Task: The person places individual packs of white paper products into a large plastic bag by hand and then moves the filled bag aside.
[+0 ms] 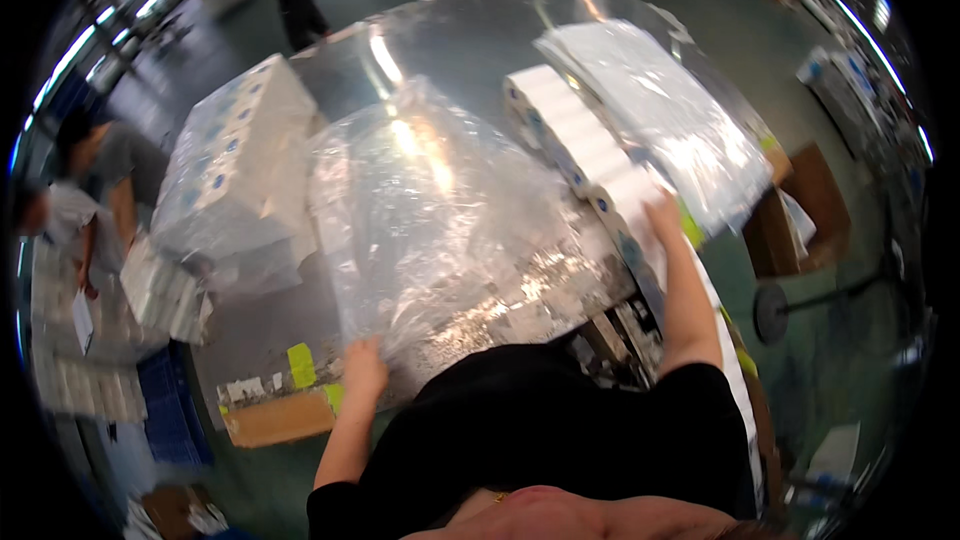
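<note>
A large clear plastic bag (400,240) lies spread and wrinkled over the middle of the metal table (460,25). At the bag's near left corner my left hand (365,365) is closed on the film; its fingers are a little blurred. To the right, a long row of white rolls (575,125) runs toward me, their round ends facing left. My right hand (662,215) lies against the near part of this row, fingers stretched out. Beyond that hand sits a flat white pack wrapped in clear film (660,105). What the fingertips touch underneath is hidden.
A tall film-wrapped block of white rolls (235,155) stands on the table's left. Yellow-green tape pieces (301,365) and brown cardboard (280,420) mark the near edge. An open carton (815,220) stands right. Several people work at left and behind; stacked packs (165,290) are beside them.
</note>
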Tool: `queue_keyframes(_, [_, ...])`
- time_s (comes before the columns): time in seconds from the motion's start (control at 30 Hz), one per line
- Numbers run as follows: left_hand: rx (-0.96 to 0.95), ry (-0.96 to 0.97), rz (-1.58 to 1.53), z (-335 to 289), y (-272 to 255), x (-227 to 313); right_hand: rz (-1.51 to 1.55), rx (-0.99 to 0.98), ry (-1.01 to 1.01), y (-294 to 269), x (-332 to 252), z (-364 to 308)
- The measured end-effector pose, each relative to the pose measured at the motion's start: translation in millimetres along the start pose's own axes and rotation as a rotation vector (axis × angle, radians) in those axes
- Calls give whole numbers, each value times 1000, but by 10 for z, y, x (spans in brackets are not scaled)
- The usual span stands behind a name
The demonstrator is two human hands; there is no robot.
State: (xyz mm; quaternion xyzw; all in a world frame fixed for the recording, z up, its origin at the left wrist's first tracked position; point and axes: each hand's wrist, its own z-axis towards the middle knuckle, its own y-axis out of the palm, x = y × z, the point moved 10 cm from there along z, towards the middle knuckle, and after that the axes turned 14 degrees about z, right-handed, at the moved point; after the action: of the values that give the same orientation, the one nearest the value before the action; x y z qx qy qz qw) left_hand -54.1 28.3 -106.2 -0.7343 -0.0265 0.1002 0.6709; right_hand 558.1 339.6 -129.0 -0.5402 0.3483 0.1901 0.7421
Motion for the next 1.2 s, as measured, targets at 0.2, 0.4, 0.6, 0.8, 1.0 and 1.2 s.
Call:
queue_keyframes(0.2, [38,33,-81,317,74,443,15,-391,172,-395,958,-538])
queue_keyframes(0.4, [-22,72,-196,604,100,687,-392,-488,46,5,-512,-903])
queue_keyframes(0.6, [-179,-52,-246,776,662,317,-557,-547,-112,611,-1624,-1679])
queue_keyframes(0.8, [-129,-51,-350,778,560,-92,170,-578,27,1145,-806,-2109])
queue_keyframes(1.0, [-163,-12,-433,595,867,-388,786,-518,788,1036,-903,-3046])
queue_keyframes(1.2, [-229,49,-459,691,1027,-369,1047,-503,1023,712,-1439,-3781])
